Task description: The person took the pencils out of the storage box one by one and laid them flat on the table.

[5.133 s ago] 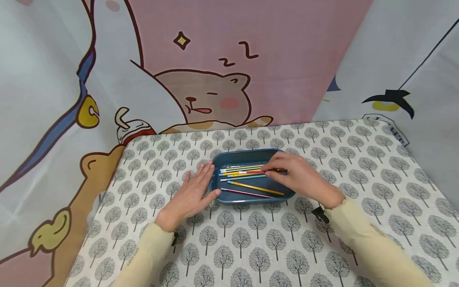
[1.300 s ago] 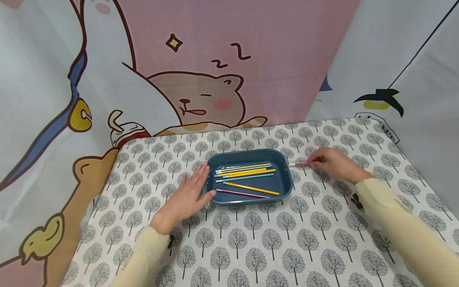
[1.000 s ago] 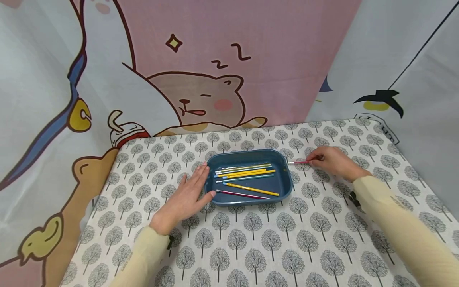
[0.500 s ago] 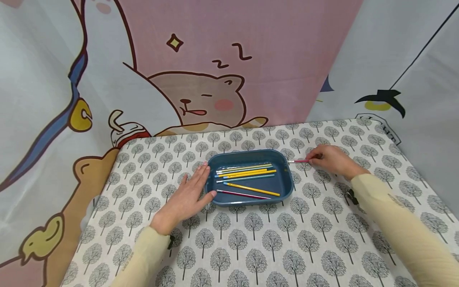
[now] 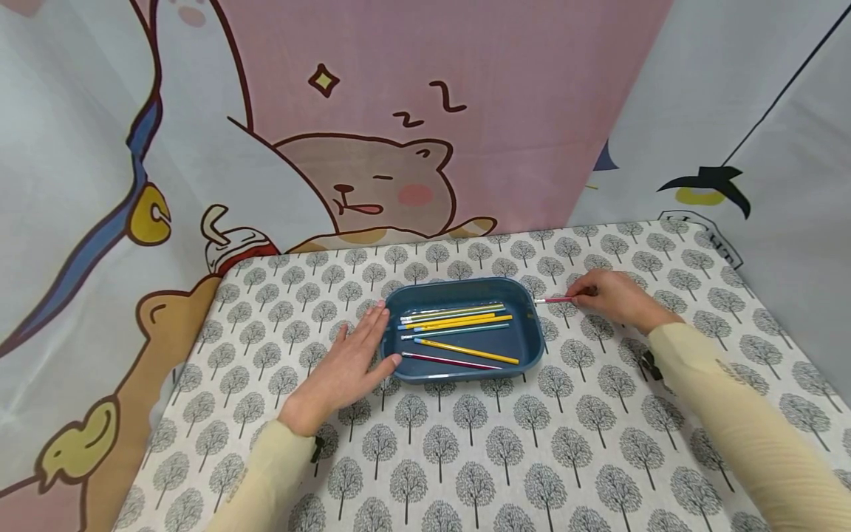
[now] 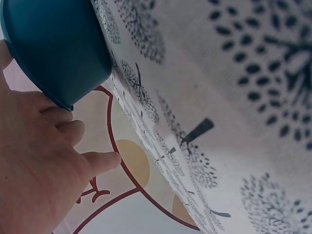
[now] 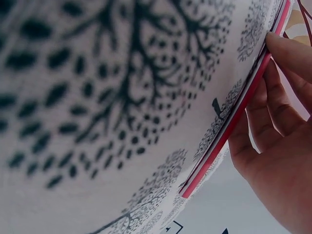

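My right hand [image 5: 612, 295] pinches a red pencil [image 5: 552, 301] just right of the tray, its pale end pointing at the tray wall. In the right wrist view the pencil [image 7: 229, 122] runs along close over the cloth, with thumb and fingertips on it. My left hand [image 5: 339, 373] lies with fairly straight fingers against the left end of a dark blue tray [image 5: 459, 379]. Seen from the left wrist, fingers touch the tray's [image 6: 58, 44] rim. Inside lie several pencils, among them a slanted yellow pencil [image 5: 467, 350], a dark red pencil [image 5: 452, 361] and a teal pencil [image 5: 459, 331].
A cloth [image 5: 439, 458] printed with grey trees covers the table. Behind it hangs a curtain [image 5: 532, 111] with cartoon animals, which also runs down the left and right sides.
About five seconds ago my right hand was over the tray at the red pencil; it has since moved right, outside the tray, with that pencil. Over the last second both hands stay nearly still.
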Demonstrator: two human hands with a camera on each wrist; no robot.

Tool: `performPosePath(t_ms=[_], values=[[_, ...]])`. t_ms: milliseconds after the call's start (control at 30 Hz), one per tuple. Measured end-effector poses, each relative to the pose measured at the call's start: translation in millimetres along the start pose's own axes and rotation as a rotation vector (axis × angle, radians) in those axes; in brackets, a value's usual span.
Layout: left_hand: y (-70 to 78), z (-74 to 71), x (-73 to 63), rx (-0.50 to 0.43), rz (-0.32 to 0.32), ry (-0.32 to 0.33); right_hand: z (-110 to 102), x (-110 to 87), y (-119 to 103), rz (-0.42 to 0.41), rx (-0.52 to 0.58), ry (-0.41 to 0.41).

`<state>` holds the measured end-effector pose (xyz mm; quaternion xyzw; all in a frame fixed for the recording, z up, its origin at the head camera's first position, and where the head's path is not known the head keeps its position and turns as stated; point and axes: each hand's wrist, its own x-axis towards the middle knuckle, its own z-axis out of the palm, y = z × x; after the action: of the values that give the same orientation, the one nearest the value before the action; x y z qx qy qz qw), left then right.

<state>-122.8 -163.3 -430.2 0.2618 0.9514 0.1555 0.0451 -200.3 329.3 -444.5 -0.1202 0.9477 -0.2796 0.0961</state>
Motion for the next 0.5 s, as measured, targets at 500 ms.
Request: performPosePath(t_ms=[500], values=[[1.2,-1.1,-0.3,-0.012,-0.004,0.002,0.7,-1.1,0.3,0.003,-0.008,0.006]])
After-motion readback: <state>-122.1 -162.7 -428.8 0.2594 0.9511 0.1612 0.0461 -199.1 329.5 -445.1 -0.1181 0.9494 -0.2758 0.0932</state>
